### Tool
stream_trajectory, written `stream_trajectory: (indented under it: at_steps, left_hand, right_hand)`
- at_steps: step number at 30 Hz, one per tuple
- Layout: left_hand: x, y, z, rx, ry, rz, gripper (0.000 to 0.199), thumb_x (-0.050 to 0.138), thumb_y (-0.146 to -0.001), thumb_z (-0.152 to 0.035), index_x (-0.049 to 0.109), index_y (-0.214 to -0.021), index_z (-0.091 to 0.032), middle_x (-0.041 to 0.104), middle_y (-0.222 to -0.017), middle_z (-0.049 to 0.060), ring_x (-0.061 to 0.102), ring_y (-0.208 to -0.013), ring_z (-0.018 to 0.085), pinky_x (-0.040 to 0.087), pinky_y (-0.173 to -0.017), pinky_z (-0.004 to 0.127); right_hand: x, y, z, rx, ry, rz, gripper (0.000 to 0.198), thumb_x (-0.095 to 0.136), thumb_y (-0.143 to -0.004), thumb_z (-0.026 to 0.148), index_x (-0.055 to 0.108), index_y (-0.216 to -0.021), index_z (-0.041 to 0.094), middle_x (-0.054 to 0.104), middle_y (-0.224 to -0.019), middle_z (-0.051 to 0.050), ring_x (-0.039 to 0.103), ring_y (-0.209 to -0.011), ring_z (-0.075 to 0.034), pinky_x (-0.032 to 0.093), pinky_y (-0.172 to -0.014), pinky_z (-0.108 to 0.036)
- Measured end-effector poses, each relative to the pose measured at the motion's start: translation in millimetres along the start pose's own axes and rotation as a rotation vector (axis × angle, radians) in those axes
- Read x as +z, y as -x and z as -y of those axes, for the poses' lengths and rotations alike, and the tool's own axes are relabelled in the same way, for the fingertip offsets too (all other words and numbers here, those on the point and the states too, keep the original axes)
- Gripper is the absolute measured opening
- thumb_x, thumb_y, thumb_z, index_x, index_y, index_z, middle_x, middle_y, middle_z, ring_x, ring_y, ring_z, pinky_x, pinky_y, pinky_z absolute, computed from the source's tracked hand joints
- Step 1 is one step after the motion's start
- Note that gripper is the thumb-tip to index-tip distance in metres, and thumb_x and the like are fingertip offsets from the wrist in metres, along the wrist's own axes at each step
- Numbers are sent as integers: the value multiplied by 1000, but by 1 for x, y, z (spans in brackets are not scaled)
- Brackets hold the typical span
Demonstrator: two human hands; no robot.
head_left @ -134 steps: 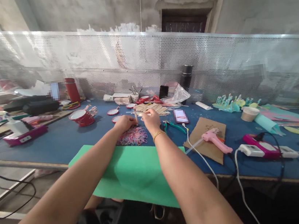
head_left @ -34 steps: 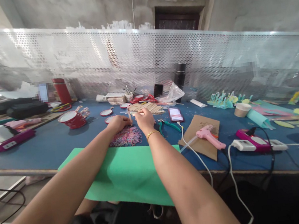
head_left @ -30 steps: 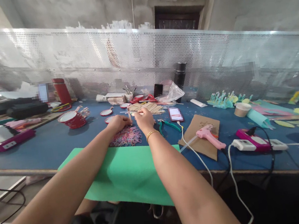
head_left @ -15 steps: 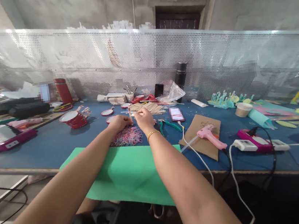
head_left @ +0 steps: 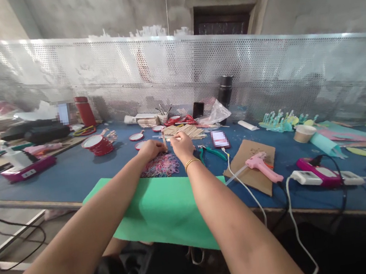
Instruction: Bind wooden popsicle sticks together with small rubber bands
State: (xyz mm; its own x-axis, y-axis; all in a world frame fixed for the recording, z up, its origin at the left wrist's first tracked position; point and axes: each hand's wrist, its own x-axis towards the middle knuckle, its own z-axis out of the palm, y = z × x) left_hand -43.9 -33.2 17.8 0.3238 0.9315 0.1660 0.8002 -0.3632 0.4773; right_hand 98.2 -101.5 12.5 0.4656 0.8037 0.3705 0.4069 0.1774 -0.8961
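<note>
My left hand [head_left: 152, 149] is closed, its fingertips pinching a thin, flat wooden stick [head_left: 163, 134] that stands upright. Close beside it, my right hand [head_left: 183, 147] is closed too, thumb and finger pressed together at a small pale piece whose kind I cannot make out. A gold bracelet circles the right wrist. Under and between the hands lies a loose heap of thin multicoloured rubber bands [head_left: 161, 165]. Just beyond them is a pile of flat wooden sticks [head_left: 187, 131]. Teal-handled pliers [head_left: 214, 152] rest right of my right hand.
A green sheet [head_left: 155, 212] hangs over the front edge. Rightward are a pink glue gun [head_left: 264, 167] on cardboard [head_left: 244, 158], a phone [head_left: 220, 139] with a white cable, and a purple power strip [head_left: 321, 172]. Stacked red-rimmed discs [head_left: 97, 147] stand left. A person's hand shows far right.
The view has shifted slightly, so everything sits a little further right. Both hands keep their pinch close together over the rubber bands. The other person's hand has mostly left the picture.
</note>
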Motion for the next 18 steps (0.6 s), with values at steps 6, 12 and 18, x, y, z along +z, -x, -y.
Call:
stream_trajectory:
  at_steps: [6, 12, 18]
  left_hand:
    - [0, 0, 0, 15, 11, -11, 27, 64, -64, -46, 75, -70, -21, 66, -62, -2, 55, -64, 16, 34, -56, 24]
    - [-2, 3, -2, 32, 7, -9, 25, 64, -65, -43, 74, -70, -20, 65, -62, -2, 54, -62, 15, 33, -55, 24]
    - [0, 1, 2, 28, 28, -16, 28, 65, -65, -47, 74, -70, -22, 66, -62, -2, 55, -62, 15, 34, -55, 23]
  right_hand:
    - [1, -1, -1, -33, -18, 26, 11, 56, -72, 33, 60, -70, 23, 68, -71, 2, 62, -73, -16, 48, -70, -25]
    - [1, -1, 0, 33, 6, -9, 10, 56, -72, 33, 58, -70, 24, 67, -68, 2, 61, -68, -17, 46, -68, -27]
    - [0, 2, 3, -23, -25, 43, 9, 56, -72, 31, 59, -68, 23, 67, -70, 2, 61, -70, -16, 45, -69, -25]
